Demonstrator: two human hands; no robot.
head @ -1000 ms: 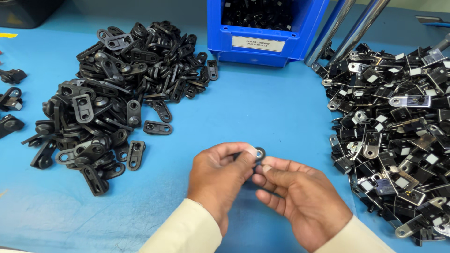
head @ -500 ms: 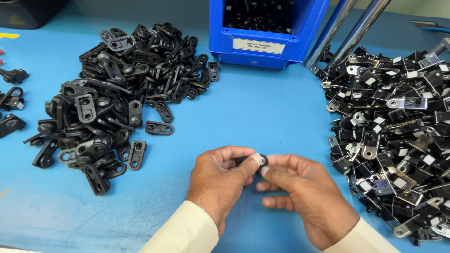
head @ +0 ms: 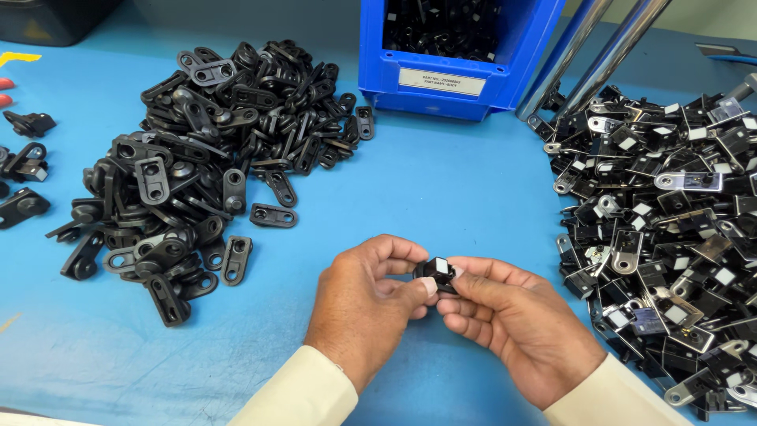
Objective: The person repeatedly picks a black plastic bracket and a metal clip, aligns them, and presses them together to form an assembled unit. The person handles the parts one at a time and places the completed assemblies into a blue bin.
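Observation:
Just above the blue table near its front edge, both hands pinch one small black part (head: 436, 272) that carries a white square. My left hand (head: 369, 304) grips it from the left with thumb and fingertips. From the right, my right hand (head: 516, 323) holds it, fingers curled under. A heap of flat black plastic brackets (head: 205, 150) lies to the left. A second heap of black parts with metal tabs and white squares (head: 670, 237) lies to the right.
A blue bin (head: 453, 55) holding black parts stands at the back centre. Two slanted metal tubes (head: 599, 59) rise beside it. A few loose black pieces (head: 24, 166) lie at the far left edge. A dark box (head: 47, 16) sits at the back left.
The hands stay together in the same spot. The small part has turned between the fingers, so its white square now faces up.

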